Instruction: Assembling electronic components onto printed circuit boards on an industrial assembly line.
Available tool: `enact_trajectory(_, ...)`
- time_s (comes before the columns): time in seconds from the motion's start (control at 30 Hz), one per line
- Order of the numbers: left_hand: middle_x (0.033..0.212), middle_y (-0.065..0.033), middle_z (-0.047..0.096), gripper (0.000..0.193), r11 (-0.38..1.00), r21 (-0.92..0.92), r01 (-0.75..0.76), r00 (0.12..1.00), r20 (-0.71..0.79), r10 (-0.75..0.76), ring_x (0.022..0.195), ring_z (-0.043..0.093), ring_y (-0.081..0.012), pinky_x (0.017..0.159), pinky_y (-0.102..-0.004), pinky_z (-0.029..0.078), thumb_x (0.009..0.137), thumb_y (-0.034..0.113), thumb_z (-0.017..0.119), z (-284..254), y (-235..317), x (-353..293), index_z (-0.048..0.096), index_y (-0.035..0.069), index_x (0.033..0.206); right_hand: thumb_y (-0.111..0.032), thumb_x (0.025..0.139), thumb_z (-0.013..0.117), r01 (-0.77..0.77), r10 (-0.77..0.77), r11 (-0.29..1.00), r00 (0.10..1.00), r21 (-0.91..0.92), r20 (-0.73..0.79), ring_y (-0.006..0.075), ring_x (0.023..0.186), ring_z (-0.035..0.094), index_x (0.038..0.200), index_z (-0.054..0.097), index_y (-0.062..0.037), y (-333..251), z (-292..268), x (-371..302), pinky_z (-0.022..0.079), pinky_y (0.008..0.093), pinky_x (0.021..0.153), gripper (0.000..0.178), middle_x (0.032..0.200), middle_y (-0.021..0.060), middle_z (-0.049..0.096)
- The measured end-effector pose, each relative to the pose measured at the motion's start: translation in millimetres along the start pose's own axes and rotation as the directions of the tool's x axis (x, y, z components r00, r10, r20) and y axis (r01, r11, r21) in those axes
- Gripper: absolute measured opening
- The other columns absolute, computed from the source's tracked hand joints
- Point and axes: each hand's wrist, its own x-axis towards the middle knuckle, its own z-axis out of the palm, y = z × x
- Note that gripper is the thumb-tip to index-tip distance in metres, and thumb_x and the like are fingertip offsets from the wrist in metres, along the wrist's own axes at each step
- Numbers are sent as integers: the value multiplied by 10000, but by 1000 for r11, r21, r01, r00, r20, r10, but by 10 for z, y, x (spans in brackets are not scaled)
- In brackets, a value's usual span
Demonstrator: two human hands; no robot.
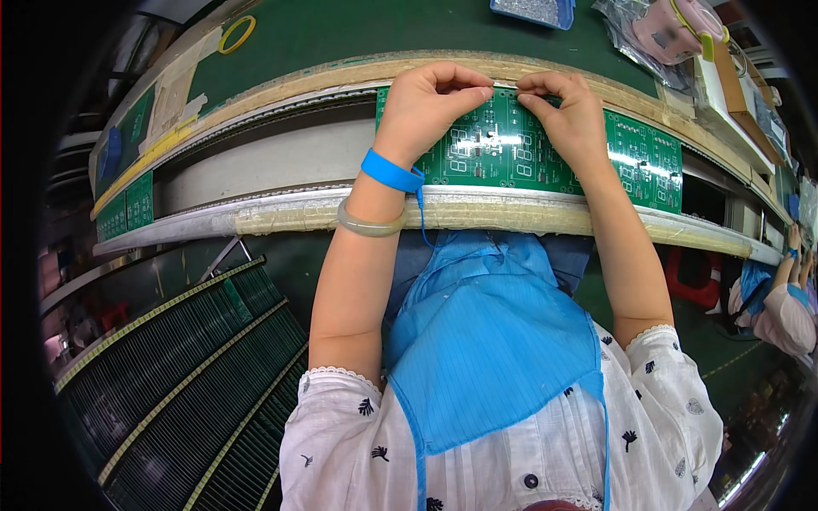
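A green circuit board (pixel 481 157) with white printed digit outlines lies on the rails in front of me. My left hand (pixel 423 111) is over its far left part, thumb and fingers pinched together at the far edge. Close by on the right, my right hand (pixel 573 119) also pinches thumb against fingertips at that edge. Whatever either pinch holds is too small or hidden to make out. A blue wrist strap (pixel 391 171) with a cord and a pale bangle (pixel 371 224) circle my left wrist. Another green board (pixel 643 162) continues to the right, partly behind my right arm.
The front rail (pixel 545 211) runs across before me. More boards (pixel 125 209) lie at its left end. A rack of upright boards (pixel 183 375) stands lower left. Beyond are a yellow ring (pixel 237 34), a blue tray (pixel 537 11) of small parts and a pink bucket (pixel 669 34). A co-worker (pixel 780 311) is far right.
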Motion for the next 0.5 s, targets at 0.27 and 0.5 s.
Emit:
enact_trajectory(0.27,902,-36,723,164,1000,-18,-11,1000,-18,11,828,647,-91,761,-223,516,825,91,766,15,-26,-10,745,22,972,-189,827,728,42,-41,998,999,-52,8,172,943,601,976,755,-160,-37,-23,-38,327,373,919,154,849,-28,722)
enact_trajectory(0.5,873,-31,735,168,1000,22,-16,999,-39,17,799,646,-86,737,-234,514,819,126,766,46,17,-15,763,30,956,-137,796,761,62,-64,994,997,-88,-31,185,881,643,993,753,-93,-46,-47,-66,504,319,824,201,866,49,706)
